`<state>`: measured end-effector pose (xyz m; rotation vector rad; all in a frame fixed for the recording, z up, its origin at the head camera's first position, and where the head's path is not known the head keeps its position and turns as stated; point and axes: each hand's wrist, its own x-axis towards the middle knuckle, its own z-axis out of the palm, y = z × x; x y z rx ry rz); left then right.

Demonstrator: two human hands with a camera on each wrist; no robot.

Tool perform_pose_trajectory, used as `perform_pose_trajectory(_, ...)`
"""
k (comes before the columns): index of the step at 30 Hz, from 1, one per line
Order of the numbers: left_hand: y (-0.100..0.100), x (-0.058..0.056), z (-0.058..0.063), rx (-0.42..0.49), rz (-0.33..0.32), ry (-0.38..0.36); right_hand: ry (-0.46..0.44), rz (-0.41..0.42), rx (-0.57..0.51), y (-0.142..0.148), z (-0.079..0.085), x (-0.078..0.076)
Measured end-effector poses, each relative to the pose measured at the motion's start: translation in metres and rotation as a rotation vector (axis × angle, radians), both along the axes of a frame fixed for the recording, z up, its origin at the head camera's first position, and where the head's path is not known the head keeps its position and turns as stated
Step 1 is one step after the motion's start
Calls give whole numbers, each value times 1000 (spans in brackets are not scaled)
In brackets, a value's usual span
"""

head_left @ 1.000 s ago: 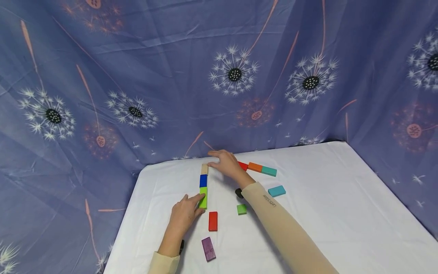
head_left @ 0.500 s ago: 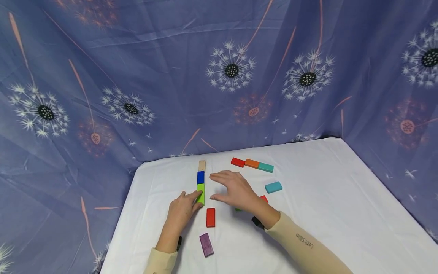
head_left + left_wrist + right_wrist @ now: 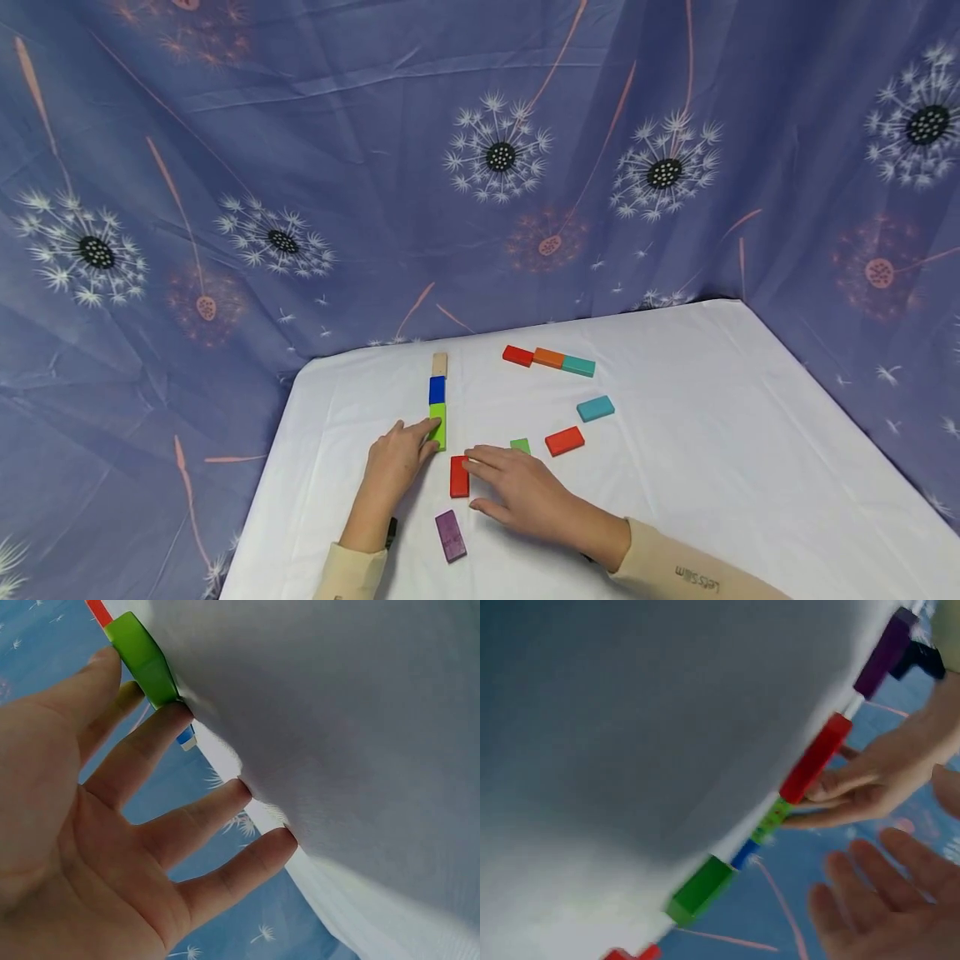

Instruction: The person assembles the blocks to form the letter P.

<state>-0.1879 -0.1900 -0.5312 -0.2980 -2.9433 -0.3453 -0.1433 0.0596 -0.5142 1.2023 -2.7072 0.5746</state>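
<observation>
My left hand [image 3: 393,462] pinches the lime green block [image 3: 438,427] with thumb and fingers; in the left wrist view its other fingers spread over the white cloth. That block ends a line with a blue block [image 3: 437,390] and a natural wood block [image 3: 439,364]. My right hand [image 3: 525,487] hovers with extended fingers at the right side of a red block [image 3: 459,477]; from the head view I cannot tell whether they touch. In the right wrist view, a gap separates those fingers [image 3: 870,881] from the red block [image 3: 814,761]. A purple block [image 3: 451,536] lies nearer me.
A red, an orange [image 3: 549,357] and a teal block form a row at the back. Right of centre lie a light blue block [image 3: 596,408], another red block [image 3: 565,441] and a small green block [image 3: 520,446], partly behind my right hand. A patterned curtain [image 3: 375,167] borders the table.
My right hand has come back from beside the wood block toward the near red block, uncovering the back row and the right-hand red block. My left hand stays at the lime green block.
</observation>
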Motion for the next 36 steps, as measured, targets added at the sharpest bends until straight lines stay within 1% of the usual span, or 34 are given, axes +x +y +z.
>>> perform_pose_trajectory(1,0,0,0,-1,-2,-1,-40,-20,-18,-1,-3,1)
perform_pose_trajectory(3,0,1,0,0,-4,-4,-149,-70,-66,-4,-8,1)
perform_pose_trajectory(6,0,1,-1,0,-1,-13,-327,-112,-134,-6,-14,-4)
perform_pose_trajectory(7,0,1,-1,1,1,-15,-380,-115,-142,-6,-16,-7)
perform_pose_trajectory(9,0,1,-1,3,5,-19,-465,-95,-136,-5,-20,-11)
perform_pose_trajectory(11,0,0,-1,3,4,-23,-512,-49,-118,-4,-23,-14)
perform_pose_trajectory(14,0,-1,-1,6,-2,-25,-527,12,-75,-2,-22,-15)
perform_pose_trajectory(17,0,-1,0,6,-3,-21,-509,41,-45,-1,-20,-15)
perform_pose_trajectory(19,0,-1,1,4,-4,-15,-505,47,-33,0,-21,-16)
perform_pose_trajectory(22,0,0,3,4,-1,-27,-504,53,-27,1,-24,-18)
perform_pose_trajectory(26,0,1,2,10,-5,-35,-513,69,-27,2,-30,-19)
perform_pose_trajectory(30,0,1,1,9,-3,-26,-514,81,-18,3,-31,-20)
perform_pose_trajectory(36,0,0,1,5,6,-42,-496,84,2,3,-30,-21)
